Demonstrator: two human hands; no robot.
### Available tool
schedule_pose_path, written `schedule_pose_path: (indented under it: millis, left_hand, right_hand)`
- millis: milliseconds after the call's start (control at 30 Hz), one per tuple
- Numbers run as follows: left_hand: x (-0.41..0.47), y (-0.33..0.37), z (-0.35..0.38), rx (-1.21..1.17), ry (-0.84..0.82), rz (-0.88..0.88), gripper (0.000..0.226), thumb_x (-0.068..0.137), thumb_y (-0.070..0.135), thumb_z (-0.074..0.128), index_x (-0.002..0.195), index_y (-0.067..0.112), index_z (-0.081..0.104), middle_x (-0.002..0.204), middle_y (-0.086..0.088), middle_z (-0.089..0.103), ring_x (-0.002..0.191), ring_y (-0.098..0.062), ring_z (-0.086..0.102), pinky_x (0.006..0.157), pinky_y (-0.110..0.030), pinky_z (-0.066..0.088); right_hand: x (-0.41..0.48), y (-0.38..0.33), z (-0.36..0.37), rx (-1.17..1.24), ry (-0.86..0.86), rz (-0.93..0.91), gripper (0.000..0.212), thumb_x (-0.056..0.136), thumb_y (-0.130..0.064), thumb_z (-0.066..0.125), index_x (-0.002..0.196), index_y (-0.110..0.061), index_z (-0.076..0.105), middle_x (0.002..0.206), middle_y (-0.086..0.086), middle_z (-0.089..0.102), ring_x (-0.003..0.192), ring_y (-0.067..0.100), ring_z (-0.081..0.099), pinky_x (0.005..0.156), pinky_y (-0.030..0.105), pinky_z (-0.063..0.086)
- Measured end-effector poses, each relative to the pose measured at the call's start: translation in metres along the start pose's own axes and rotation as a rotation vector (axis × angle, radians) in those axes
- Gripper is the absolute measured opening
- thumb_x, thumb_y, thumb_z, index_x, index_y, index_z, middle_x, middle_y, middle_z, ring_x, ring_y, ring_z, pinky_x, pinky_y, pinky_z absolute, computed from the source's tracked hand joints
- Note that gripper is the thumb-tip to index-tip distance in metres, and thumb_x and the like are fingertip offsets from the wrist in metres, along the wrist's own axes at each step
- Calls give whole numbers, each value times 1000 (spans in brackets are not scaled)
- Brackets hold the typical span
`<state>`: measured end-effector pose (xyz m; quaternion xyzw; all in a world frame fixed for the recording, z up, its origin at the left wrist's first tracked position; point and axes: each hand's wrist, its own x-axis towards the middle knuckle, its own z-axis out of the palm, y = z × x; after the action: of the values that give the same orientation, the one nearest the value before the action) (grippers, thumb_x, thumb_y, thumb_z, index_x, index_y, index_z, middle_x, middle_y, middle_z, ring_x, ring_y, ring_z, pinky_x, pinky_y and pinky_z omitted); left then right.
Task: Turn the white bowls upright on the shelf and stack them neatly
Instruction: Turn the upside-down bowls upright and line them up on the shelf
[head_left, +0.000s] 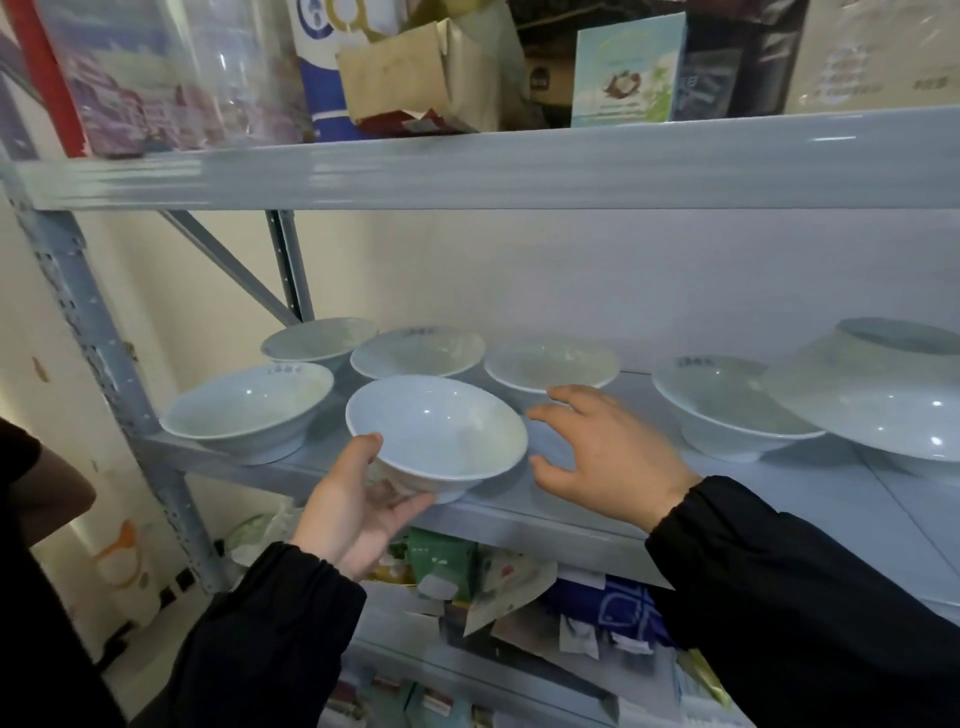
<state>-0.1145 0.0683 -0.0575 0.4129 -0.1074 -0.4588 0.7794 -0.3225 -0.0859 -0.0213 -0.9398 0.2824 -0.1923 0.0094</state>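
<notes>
White bowls on the middle board of a grey metal shelf (545, 525), one of them in the left hand.
Boxes and bags (405, 73) fill the board above, and loose packets (441, 561) lie below. At far right an overturned bowl (883, 400) lies foot up, its rim overlapping the upright bowl (727, 405) beside it. Four more upright bowls (418, 351) stand empty at the left and behind. The left hand (353, 509) grips the held bowl (436, 426) at the front edge, thumb on the rim, fingers under the foot. The right hand (602, 452) hovers spread just beside it.

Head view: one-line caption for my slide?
Left hand grips a white bowl at the shelf edge; right hand hovers open beside it.
</notes>
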Motion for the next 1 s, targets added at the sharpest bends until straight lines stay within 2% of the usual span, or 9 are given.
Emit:
schedule_pose_path:
  millis: [133,300,600,767,1000]
  left_hand:
    - [1,4,-8,-64,41,-41,37,98,23,57,129,7,47,122,-22,52,116,-46,55,81,-57,58]
    - [14,13,-22,-42,76,-9,32,103,21,50,131,7,46,135,-22,49,119,-46,52,67,-53,60]
    - [32,17,-31,-36,84,19,41,103,20,51,140,7,42,138,-20,49,119,-46,53,72,-58,58]
    - [43,22,-35,-48,112,31,42,102,18,52,143,10,43,142,-19,48,126,-46,48,76,-63,57]
    - [52,28,-38,-29,110,75,36,100,12,55,135,6,51,136,-17,56,121,-43,55,73,-54,59]
  right_hand:
    - [4,-7,5,0,-19,5,57,91,-55,49,145,-37,44,158,-4,34,146,13,27,111,27,30]
    - [9,-14,9,3,-26,7,58,89,-56,48,144,-39,45,157,-6,33,145,12,28,109,29,34]
    - [11,-25,10,24,-44,25,59,91,-56,49,146,-39,42,159,-7,29,147,11,25,114,30,31]
    - [6,-26,7,14,-41,50,57,91,-56,48,145,-40,41,159,-9,28,146,11,25,114,29,32]
    - [3,-29,2,-12,-42,69,56,92,-57,48,146,-40,41,159,-11,26,146,10,25,113,29,33]
